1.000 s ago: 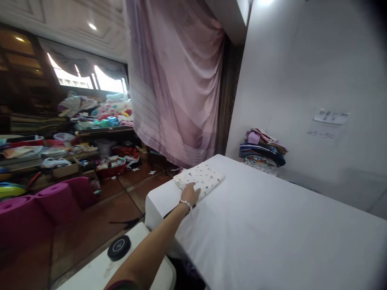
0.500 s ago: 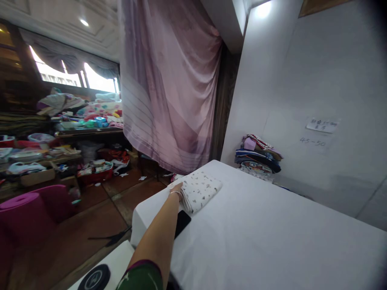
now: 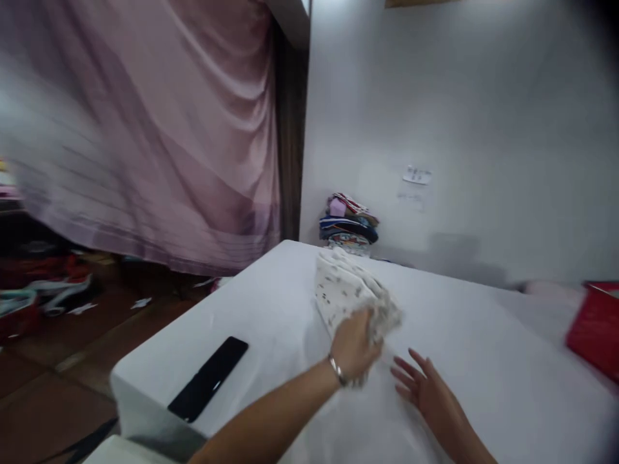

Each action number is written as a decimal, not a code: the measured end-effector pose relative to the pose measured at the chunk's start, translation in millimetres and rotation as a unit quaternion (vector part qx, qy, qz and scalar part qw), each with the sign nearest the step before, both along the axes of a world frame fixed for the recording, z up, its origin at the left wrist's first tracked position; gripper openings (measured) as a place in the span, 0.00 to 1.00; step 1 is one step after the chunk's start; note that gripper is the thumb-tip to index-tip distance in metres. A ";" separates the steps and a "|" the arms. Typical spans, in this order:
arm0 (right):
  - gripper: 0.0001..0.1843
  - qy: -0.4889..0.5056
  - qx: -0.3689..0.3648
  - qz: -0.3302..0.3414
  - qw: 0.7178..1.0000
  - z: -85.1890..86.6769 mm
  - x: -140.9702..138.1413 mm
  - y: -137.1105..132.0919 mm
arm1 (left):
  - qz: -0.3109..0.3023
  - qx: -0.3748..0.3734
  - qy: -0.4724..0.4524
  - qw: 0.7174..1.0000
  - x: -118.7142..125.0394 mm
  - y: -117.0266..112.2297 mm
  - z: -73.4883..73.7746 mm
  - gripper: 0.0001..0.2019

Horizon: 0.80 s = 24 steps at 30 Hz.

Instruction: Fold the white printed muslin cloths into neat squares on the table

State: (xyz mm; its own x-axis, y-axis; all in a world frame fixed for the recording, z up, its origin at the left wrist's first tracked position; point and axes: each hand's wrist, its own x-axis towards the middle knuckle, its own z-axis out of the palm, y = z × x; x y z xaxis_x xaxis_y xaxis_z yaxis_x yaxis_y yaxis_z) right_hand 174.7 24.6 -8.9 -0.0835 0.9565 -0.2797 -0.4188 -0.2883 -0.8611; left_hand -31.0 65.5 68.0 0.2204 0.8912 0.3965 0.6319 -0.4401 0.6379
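A folded white cloth with a small dark print (image 3: pixel 345 290) is tilted up over the white-covered table (image 3: pixel 271 303). My left hand (image 3: pixel 355 345), with a bracelet at the wrist, grips the cloth by its near right end; motion blurs the fingers a little. Just right of it, my right hand (image 3: pixel 423 386) hovers above the table with its fingers spread, touching nothing. A black phone (image 3: pixel 209 379) lies on the table's left part, well apart from both hands.
A stack of folded clothes (image 3: pixel 349 222) stands at the table's far edge by the white wall (image 3: pixel 459 129). A pink curtain (image 3: pixel 207 129) hangs on the left. At the right edge is a red box-like thing (image 3: pixel 596 332).
My left hand has lifted the cloth off the table's left side and carried it right. My right hand has come into view. The view has turned right.
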 end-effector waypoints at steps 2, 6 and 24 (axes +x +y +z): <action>0.38 0.086 -0.031 0.006 0.996 7.2 11.6 2.5 | -0.157 -0.034 0.084 0.983 34.3 -39.0 -32.7 0.34; 0.43 0.106 -0.046 0.017 0.993 -2.0 26.8 -12.4 | -0.162 -0.114 0.101 0.975 63.1 -73.2 -63.6 0.39; 0.36 0.108 -0.021 0.013 0.994 -6.9 37.9 -19.6 | 0.279 -0.072 -0.212 0.934 -41.9 21.3 7.0 0.04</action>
